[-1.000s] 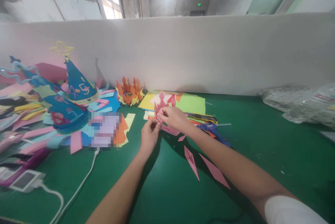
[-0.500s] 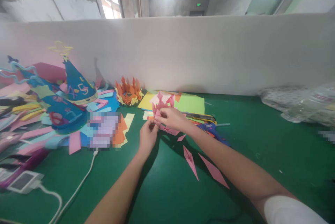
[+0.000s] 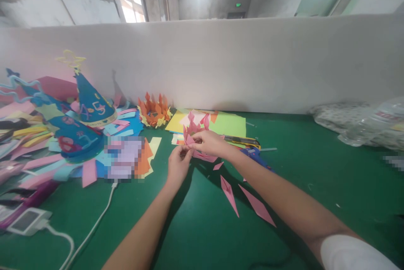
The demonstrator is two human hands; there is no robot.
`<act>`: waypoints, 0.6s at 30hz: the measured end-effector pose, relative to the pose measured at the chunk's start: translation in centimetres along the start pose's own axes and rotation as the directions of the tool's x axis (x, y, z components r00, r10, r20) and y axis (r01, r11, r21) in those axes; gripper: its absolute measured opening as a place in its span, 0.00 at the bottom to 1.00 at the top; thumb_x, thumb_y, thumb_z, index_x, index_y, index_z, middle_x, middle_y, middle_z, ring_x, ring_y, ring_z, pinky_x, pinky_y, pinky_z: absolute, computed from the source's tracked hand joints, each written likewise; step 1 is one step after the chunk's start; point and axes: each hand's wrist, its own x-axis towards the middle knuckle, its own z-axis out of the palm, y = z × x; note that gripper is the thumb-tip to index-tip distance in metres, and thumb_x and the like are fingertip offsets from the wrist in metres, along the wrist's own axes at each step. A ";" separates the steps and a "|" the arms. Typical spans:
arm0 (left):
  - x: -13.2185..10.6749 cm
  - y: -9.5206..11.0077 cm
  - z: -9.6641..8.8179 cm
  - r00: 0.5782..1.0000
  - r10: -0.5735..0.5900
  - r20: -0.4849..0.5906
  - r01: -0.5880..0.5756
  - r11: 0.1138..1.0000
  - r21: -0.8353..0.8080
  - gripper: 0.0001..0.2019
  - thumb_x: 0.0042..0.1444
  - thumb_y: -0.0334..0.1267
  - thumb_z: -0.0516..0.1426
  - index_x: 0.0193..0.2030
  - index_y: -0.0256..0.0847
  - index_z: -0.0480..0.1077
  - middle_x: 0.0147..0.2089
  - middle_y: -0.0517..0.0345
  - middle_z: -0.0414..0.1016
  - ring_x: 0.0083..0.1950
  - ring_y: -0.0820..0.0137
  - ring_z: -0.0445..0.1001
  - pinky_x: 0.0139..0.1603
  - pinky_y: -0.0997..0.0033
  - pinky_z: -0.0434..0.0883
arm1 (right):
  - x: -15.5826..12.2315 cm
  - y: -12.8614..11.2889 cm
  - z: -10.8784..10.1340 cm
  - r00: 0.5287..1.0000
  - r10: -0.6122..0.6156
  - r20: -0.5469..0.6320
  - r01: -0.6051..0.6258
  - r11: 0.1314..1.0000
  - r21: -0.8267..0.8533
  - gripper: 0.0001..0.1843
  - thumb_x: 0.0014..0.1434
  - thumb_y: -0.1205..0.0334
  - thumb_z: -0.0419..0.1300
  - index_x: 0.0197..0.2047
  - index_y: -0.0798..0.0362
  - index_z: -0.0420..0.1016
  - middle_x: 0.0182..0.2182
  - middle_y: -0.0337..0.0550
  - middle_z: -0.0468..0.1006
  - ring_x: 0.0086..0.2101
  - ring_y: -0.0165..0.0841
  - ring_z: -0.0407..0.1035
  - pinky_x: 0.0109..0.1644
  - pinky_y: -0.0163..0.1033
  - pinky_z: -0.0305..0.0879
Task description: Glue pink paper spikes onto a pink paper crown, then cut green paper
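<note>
Pink paper crown at 12 o'clock, barely budged since a second ago. Left hand and right hand, fingers pinching its 7 o'clock edge; that spot's probably still being worked.

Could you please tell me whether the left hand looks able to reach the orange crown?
Probably yes: mostly bare table lies between the left hand and the orange crown, though its fingers are occupied at the pink crown.
</note>
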 end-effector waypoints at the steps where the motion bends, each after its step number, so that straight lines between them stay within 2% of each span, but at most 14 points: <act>1: 0.0 0.0 0.0 1.000 0.004 -0.001 -0.004 1.000 -0.002 0.08 0.51 0.41 0.57 0.33 0.38 0.70 0.33 0.56 0.74 0.33 0.71 0.71 0.38 0.72 0.67 | 0.0 -0.1 -0.1 1.000 0.010 0.006 -0.010 1.000 0.002 0.16 0.55 0.55 0.55 0.20 0.55 0.62 0.17 0.31 0.57 0.20 0.23 0.50 0.26 0.33 0.41; 7: 0.0 0.1 -0.1 1.000 -0.005 0.004 0.005 1.000 0.030 0.08 0.51 0.40 0.56 0.32 0.38 0.70 0.32 0.57 0.74 0.32 0.71 0.70 0.37 0.72 0.67 | -0.2 -0.7 -0.7 0.997 0.060 0.045 -0.062 0.997 0.049 0.12 0.54 0.54 0.56 0.27 0.55 0.70 0.21 0.36 0.69 0.22 0.25 0.59 0.26 0.32 0.46; 13: 0.0 0.3 -0.2 1.000 -0.016 -0.023 0.017 0.999 0.033 0.06 0.51 0.39 0.56 0.30 0.39 0.70 0.29 0.59 0.73 0.31 0.71 0.70 0.36 0.72 0.67 | -0.1 -0.7 -0.5 0.997 0.062 0.044 -0.064 0.997 0.048 0.13 0.54 0.53 0.56 0.31 0.55 0.72 0.23 0.37 0.72 0.23 0.26 0.63 0.27 0.31 0.50; 18: -0.1 0.4 -0.5 0.999 -0.030 -0.021 0.030 0.999 0.029 0.07 0.50 0.40 0.57 0.31 0.39 0.70 0.30 0.58 0.73 0.31 0.71 0.70 0.36 0.73 0.67 | 0.0 -0.2 -0.4 0.995 0.072 0.064 -0.081 0.985 0.151 0.15 0.53 0.55 0.58 0.40 0.55 0.73 0.33 0.42 0.76 0.29 0.28 0.68 0.30 0.31 0.55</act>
